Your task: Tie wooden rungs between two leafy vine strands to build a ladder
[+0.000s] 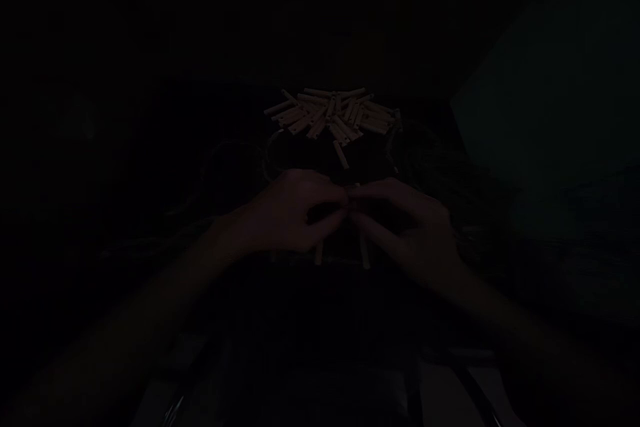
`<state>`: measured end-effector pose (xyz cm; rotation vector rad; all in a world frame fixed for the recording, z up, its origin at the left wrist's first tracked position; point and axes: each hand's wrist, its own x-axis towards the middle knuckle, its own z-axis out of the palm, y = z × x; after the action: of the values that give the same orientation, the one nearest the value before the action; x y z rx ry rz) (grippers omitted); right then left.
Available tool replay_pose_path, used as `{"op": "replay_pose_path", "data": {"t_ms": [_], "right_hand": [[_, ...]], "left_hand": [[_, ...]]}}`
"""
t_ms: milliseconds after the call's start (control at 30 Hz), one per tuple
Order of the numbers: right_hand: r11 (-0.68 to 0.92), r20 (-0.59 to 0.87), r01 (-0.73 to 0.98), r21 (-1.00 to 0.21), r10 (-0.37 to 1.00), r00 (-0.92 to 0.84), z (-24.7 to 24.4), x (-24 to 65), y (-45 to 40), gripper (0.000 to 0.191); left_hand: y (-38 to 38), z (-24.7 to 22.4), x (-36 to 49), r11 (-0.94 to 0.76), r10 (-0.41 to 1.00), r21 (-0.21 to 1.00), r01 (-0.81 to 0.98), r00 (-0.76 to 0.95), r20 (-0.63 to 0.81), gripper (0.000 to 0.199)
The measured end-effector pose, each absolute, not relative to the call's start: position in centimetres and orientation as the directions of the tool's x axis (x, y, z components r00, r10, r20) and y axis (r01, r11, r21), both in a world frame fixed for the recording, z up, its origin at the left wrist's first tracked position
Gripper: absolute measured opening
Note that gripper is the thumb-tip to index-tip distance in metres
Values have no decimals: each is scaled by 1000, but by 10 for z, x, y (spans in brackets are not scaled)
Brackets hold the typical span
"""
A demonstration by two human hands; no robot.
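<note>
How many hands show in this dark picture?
2: the left hand and the right hand, close together, below the stick pile in the picture. Darkness may hide others.

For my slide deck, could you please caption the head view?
In near darkness, the left hand and right hand meet in front of a pile of short sticks.
</note>
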<state>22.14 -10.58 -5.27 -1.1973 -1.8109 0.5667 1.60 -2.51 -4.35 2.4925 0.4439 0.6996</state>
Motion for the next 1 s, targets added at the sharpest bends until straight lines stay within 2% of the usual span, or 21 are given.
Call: {"op": "replay_pose_path", "data": {"t_ms": [300,500,600,800,1000], "right_hand": [[419,410,509,-752,902,-136,-56,221,-108,10],[326,353,488,-809,935,-39,-53,220,-110,10],[313,344,472,-824,939,-22,-52,220,-110,11],[334,371,518,-788,928,-34,-56,219,-111,13],[419,429,545,-726,896,-118,-56,219,-110,13]], "left_hand": [[-24,-41,15,-736,457,666,122,815,356,14],[-24,-35,14,-670,493,737,86,794,356,13],[-24,-34,14,-666,500,742,79,785,365,12],[-26,-37,15,-682,481,714,156,831,279,17],[-26,-39,16,-659,462,730,183,864,201,28]]}}
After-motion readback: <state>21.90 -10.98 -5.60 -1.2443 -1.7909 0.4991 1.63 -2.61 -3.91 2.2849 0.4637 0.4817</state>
